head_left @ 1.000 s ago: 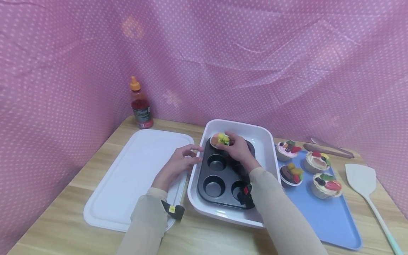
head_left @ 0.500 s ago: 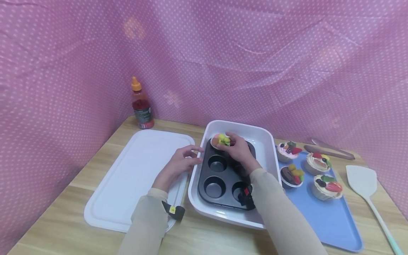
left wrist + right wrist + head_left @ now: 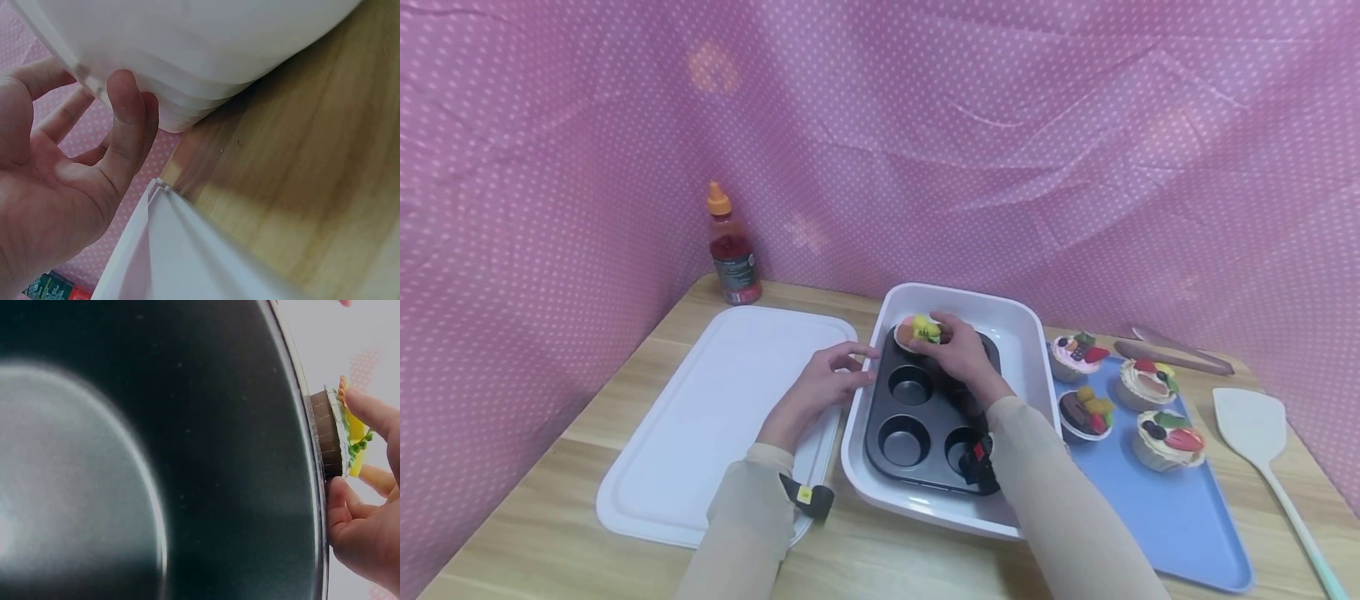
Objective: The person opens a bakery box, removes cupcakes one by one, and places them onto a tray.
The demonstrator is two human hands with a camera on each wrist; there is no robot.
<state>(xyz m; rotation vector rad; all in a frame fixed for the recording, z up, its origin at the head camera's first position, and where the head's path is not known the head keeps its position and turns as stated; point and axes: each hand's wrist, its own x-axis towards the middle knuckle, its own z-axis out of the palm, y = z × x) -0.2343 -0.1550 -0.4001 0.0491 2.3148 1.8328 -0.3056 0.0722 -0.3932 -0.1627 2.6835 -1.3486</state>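
Note:
My right hand (image 3: pixel 958 348) holds a fruit-topped cupcake (image 3: pixel 917 332) at the back left cup of a dark muffin pan (image 3: pixel 928 398). In the right wrist view, the cupcake (image 3: pixel 330 432) shows its brown pleated side above the pan's edge, with my fingers about it. Whether it sits fully in the cup is hidden. The pan lies inside a white rectangular basin (image 3: pixel 1022 329). At the basin's left rim rests my left hand (image 3: pixel 820 385), fingers loosely bent and fingertips touching. The left wrist view shows this hand (image 3: pixel 69 169) against the basin's outer wall (image 3: pixel 187 50).
Several cupcakes (image 3: pixel 1168 437) stand on a blue tray (image 3: pixel 1165 533) at right. Beyond them lie brown-handled tongs (image 3: pixel 1176 356) and a white spatula (image 3: pixel 1251 425). A white board-like tray (image 3: pixel 722 417) lies left, with a sauce bottle (image 3: pixel 733 258) behind it. Pink cloth (image 3: pixel 880 150) hangs behind.

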